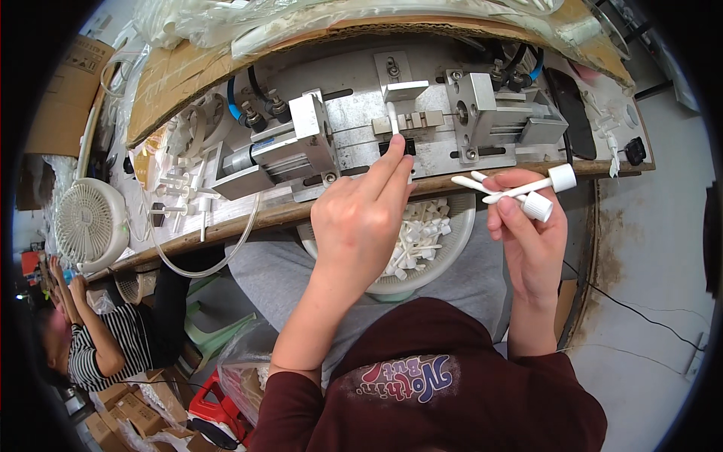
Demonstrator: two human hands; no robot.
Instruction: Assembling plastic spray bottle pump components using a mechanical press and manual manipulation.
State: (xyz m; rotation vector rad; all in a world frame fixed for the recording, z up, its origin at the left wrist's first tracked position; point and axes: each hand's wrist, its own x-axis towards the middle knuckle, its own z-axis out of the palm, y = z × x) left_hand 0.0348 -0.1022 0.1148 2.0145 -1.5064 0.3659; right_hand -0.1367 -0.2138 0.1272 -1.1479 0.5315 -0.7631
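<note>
My left hand (360,222) reaches to the metal jig with index and middle fingers stretched forward. Its fingertips are at the near end of a thin white plastic stick (392,114) lying in the jig's notched block (422,120); the thumb is hidden. Between the fingers and thumb of my right hand (531,245) are several white plastic sticks with ribbed caps (561,178), held near the bench edge. Below my hands, a white basket (468,230) in my lap holds many small white plastic pieces (422,239).
Metal cylinder clamps (297,143) flank the jig. A phone (568,102) lies at the right, a white fan (92,224) at the left. Cardboard (177,79) arches over the bench's far side. A clear tube (218,270) loops off the edge. Another person (120,339) sits at lower left.
</note>
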